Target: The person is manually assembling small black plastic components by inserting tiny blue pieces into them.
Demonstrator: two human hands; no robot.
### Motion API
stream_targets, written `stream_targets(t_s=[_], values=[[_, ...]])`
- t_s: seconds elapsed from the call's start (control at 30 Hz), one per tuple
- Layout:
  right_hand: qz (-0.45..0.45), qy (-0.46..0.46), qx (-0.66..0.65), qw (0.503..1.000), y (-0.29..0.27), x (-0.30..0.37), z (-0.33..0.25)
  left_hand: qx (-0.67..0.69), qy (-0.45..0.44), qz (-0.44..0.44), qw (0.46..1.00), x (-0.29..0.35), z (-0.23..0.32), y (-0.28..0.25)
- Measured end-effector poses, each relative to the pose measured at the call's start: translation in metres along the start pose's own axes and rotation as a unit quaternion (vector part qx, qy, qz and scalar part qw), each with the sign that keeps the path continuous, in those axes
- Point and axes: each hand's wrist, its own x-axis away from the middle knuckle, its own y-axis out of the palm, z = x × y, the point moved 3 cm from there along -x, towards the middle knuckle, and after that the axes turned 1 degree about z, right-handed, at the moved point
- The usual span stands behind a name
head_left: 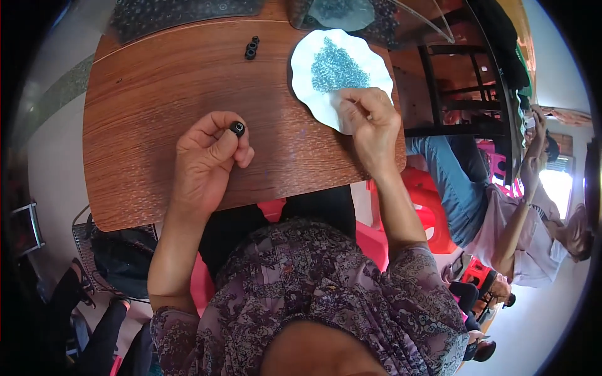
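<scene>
My left hand (207,153) is raised over the near part of the table, thumb and fingers closed on a small black cylindrical part (237,128). A pale, ring-like mark shows on the end of that part. Over the near edge of a white wavy-rimmed plate (303,70) is my right hand (376,128), its thumb and fingertips pinched together and slightly blurred. Whatever the pinch may hold is too small to see. Many tiny shiny metal-looking pieces (338,67) lie spread on the plate. Several similar black parts (251,48) stand in a short row left of it.
Both hands work above a brown wooden table (144,125). Dark trays or bags of small black pieces (182,14) lie along its far edge, with a clear plastic bag (342,14) beside them. A black metal rack (433,88) and a seated person (514,232) are at the right.
</scene>
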Motion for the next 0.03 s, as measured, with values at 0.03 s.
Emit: stream_targets(t_s=[0.03], values=[[-0.019,0.003,0.009,1.0,0.0005,-0.0021,0.0057,-0.001,0.0,0.001,1.0,0.0004,-0.0006,0.0]])
